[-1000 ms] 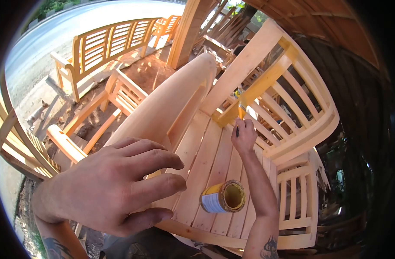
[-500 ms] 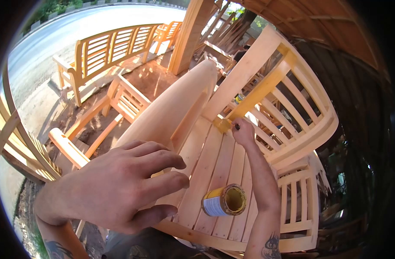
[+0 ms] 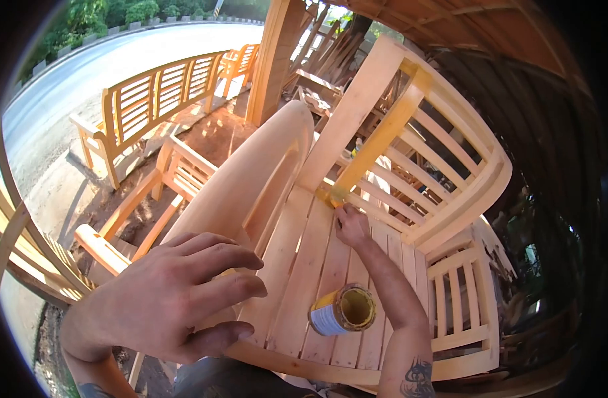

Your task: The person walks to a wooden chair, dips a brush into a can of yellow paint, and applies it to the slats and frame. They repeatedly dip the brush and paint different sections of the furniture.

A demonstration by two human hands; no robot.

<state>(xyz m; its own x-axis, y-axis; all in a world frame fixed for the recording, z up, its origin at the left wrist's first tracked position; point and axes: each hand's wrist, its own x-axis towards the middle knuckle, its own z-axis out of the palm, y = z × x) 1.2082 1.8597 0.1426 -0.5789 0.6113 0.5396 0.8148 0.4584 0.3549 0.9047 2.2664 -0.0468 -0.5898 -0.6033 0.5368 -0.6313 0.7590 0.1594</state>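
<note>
My right hand (image 3: 352, 225) is closed around a small brush whose tip (image 3: 337, 194) meets the foot of a yellow-coated back slat (image 3: 378, 140), where it joins the chair seat (image 3: 297, 265). Most of the brush is hidden by my fingers. My left hand (image 3: 164, 298) rests with fingers spread on the front end of the wide pale armrest (image 3: 251, 169), holding nothing. An open can (image 3: 342, 310) with a yellow inside and a white label stands on the seat slats, just left of my right forearm.
The curved slatted backrest (image 3: 463, 179) rises to the right. A second chair (image 3: 178, 172) and a slatted bench (image 3: 151, 99) stand to the left on the dirt floor. A wooden post (image 3: 271, 60) stands behind. A road (image 3: 85, 73) runs beyond.
My right hand has slid down along the coated slat to its foot at the seat. The left hand stays on the armrest. The view has shifted slightly.
</note>
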